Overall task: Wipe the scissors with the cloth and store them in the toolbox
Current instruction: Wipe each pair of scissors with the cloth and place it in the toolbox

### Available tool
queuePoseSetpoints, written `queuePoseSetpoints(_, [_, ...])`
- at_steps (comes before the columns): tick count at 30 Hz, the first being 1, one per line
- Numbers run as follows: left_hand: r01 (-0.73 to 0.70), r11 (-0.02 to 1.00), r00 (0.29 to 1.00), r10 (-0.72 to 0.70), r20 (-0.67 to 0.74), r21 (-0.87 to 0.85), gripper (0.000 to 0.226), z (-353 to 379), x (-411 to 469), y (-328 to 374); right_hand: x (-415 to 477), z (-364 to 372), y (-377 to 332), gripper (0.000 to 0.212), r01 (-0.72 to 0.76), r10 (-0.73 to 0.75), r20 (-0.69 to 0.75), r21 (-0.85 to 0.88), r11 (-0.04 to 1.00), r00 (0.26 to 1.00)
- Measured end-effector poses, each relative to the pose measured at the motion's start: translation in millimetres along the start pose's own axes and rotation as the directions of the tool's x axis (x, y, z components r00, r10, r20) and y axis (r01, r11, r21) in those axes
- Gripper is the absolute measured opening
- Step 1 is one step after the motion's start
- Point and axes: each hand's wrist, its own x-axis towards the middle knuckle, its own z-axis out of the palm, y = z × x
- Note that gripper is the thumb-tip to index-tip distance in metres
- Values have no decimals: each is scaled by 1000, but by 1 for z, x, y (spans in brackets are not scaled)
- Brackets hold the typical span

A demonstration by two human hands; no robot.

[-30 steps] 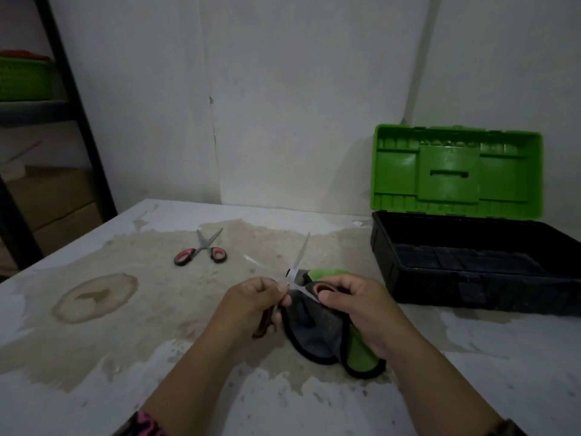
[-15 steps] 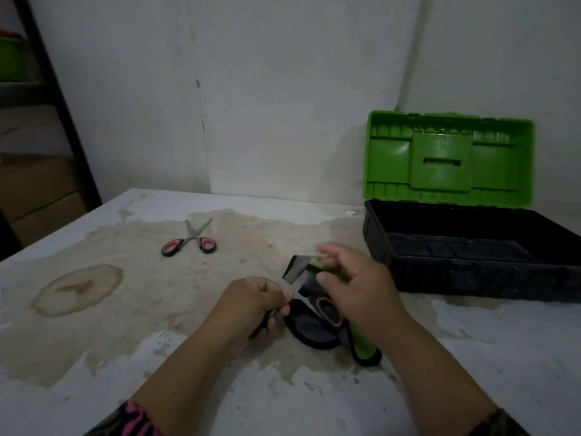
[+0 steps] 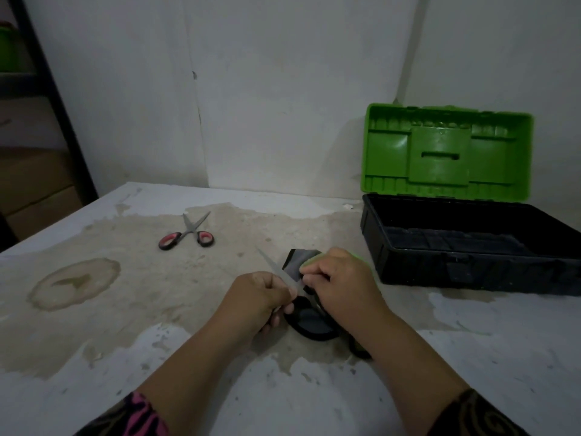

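Low in the centre of the frame, grips the scissors [image 3: 276,268] in the left hand [image 3: 261,297], fingers curled tight round the handle end, with one bare blade poking out toward the upper left. Pinches the cloth [image 3: 297,262] with the right hand [image 3: 342,284], fingertips bent down onto a grey fold just beside that blade; cannot tell whether the other blade sits inside the fold. Lets the rest of the cloth, grey with a black edge and a green side, trail from under the right hand onto the worktop [image 3: 471,357]. Has the toolbox [image 3: 471,265] standing open at the right of the frame, near the hands but apart from them, its green lid [image 3: 446,152] upright, its black tray dark inside. Has a second pair of scissors [image 3: 189,231], red-and-black handled, lying flat further up and to the left, blades slightly parted, apart from both hands. Shows a round brown stain [image 3: 74,283] on the worktop at the left, and a dark shelf frame [image 3: 58,105] with cardboard boxes [image 3: 34,184] at the upper left edge.
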Motion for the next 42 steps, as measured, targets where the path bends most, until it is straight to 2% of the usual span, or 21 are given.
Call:
queuePoseSetpoints(2, [-9, 1000, 1000, 9, -6, 8, 30, 0, 0, 1, 0, 0, 0, 7, -5, 5, -20, -6, 1000, 1000])
queuePoseSetpoints(5, [-2, 1000, 1000, 2, 2, 19, 29, 1, -1, 1, -4, 3, -1, 6, -2, 1, 55, 25, 1000, 998])
queuePoseSetpoints(9, [-17, 1000, 1000, 17, 3, 10, 30, 2, -2, 1, 1, 0, 6, 7, 4, -4, -72, -3, 1000, 997])
queuePoseSetpoints(13, [-8, 1000, 1000, 8, 0, 10, 29, 1, -2, 2, -6, 4, 2, 8, 16, -18, 33, 44, 999, 999])
queuePoseSetpoints(16, [-32, 999, 999, 32, 19, 5, 27, 0, -4, 4, 2, -2, 9, 8, -51, 56, -113, 46, 998, 992])
queuePoseSetpoints(18, [-34, 999, 999, 33, 41, 16, 27, -1, -5, 5, 8, -11, 17, 6, -171, 184, -219, 76, 982, 958])
queuePoseSetpoints(19, [-34, 999, 998, 33, 47, 19, 27, -2, -5, 5, 11, -14, 25, 5, -253, 288, -271, 157, 955, 918])
queuePoseSetpoints(20, [-33, 999, 998, 33, 48, 16, 28, -3, -5, 5, 12, -18, 31, 6, -333, 426, -291, 319, 887, 857])
queuePoseSetpoints(22, [-26, 1000, 999, 26, 38, -4, 27, -4, -5, 5, 12, -26, 32, 11, -367, 642, -194, 683, 632, 742])
queuePoseSetpoints(23, [-19, 1000, 999, 20, 28, -19, 27, -4, -4, 5, 12, -28, 30, 14, -346, 657, -153, 750, 563, 738])
queuePoseSetpoints(24, [-12, 999, 1000, 12, 17, -32, 28, -3, -3, 5, 10, -28, 27, 16, -331, 618, -140, 743, 582, 773])
queuePoseSetpoints(25, [-4, 999, 1000, 4, 5, -39, 28, -3, -3, 5, 7, -27, 22, 18, -302, 536, -149, 688, 660, 831])
queuePoseSetpoints(27, [6, 999, 1000, -7, -16, -44, 29, -2, -3, 5, -2, -18, 6, 18, -186, 277, -136, 462, 867, 951])
queuePoseSetpoints(28, [7, 999, 1000, -8, -23, -47, 29, -2, -3, 4, -5, -11, 1, 13, -94, 126, -88, 305, 948, 988])
queuePoseSetpoints(30, [-5, 998, 999, 3, -33, -55, 28, -2, -2, 4, -6, 1, 2, 5, 85, -85, 14, 35, 996, 996])
queuePoseSetpoints(32, [-16, 999, 999, 14, -44, -51, 28, -2, -2, 4, -1, 5, 7, 8, 87, -87, 12, -20, 996, 996])
queuePoseSetpoints(34, [-24, 999, 999, 22, -49, -43, 28, -1, -2, 4, 1, 6, 7, 9, 62, -62, -52, -12, 998, 997])
queuePoseSetpoints(38, [-29, 999, 999, 28, -39, -35, 27, 0, -4, 6, -3, 9, 6, 9, 94, -94, -15, 47, 994, 995])
queuePoseSetpoints(40, [-30, 999, 999, 29, -24, -39, 24, 1, -5, 7, 2, 4, 12, 10, 51, -48, -71, 44, 998, 996])
queuePoseSetpoints(42, [-27, 999, 999, 26, -24, -38, 23, 1, -5, 6, 2, 6, 12, 11, 75, -74, -74, 18, 997, 995])
